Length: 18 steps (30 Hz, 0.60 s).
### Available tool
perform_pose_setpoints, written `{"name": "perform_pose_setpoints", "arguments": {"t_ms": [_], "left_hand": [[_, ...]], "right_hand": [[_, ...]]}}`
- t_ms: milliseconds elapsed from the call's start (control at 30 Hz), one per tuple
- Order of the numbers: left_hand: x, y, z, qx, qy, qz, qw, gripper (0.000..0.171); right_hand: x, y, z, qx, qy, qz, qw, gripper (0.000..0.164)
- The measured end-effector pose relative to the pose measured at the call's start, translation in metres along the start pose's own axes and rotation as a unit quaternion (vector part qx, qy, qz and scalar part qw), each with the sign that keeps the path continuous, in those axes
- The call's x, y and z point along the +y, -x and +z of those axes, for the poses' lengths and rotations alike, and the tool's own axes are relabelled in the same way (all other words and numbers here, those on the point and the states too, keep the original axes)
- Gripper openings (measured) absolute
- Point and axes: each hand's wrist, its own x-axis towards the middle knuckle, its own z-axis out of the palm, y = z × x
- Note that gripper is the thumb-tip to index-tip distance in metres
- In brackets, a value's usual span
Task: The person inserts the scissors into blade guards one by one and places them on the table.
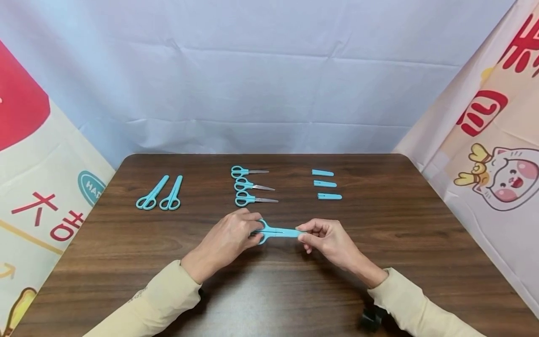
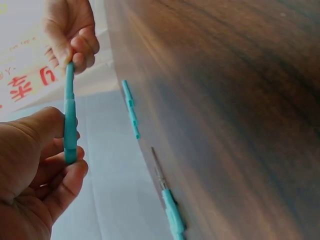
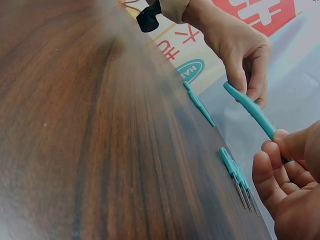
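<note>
Take the held scissors [image 1: 267, 230] as the landmark. Furthest left, beyond their handle end, two covered scissors [image 1: 171, 193] lie side by side on the surface [image 1: 404, 206], sheathed ends pointing away from the person. Next comes the left hand [image 1: 227, 238], its thumb and fingers closed round the handle loops of the held scissors. Just beyond those handles, three bare scissors [image 1: 254, 186] lie in a stack of rows, their blades pointing right. The held scissors themselves are lifted off the surface between the two hands, lying nearly level, with a blue sheath [image 1: 292, 233] over the blades; the metal is hidden, and the sheath's slit shows near the handles. Beyond and to the right of the sheath's tip lie three loose sheaths [image 1: 328, 184] in a column. Nearest the tip on the right is the right hand [image 1: 328, 241], its thumb and fingers pinching the sheath's end.

The step in hand looks like seating the sheath. To do it well, keep both hands in one straight line so that it slides without twisting, hold the loops steady so the blades stay together, and press evenly until the sheath meets the handles.
</note>
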Motion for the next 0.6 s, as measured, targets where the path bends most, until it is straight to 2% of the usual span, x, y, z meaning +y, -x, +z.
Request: {"name": "perform_pose_setpoints", "arguments": {"t_ms": [467,600], "left_hand": [[0.0022,-0.0018,-0.0002,0.0,-0.011,0.006,0.9999,0.011],[0.0008,0.0017,-0.0017,0.005,-0.008,-0.005,0.9999,0.009]], "right_hand": [[0.0011,0.0023,0.0002,0.004,-0.008,0.001,1.0,0.016],[-0.0005,-0.0009,0.0024,-0.001,-0.017,0.005,1.0,0.018]]}}
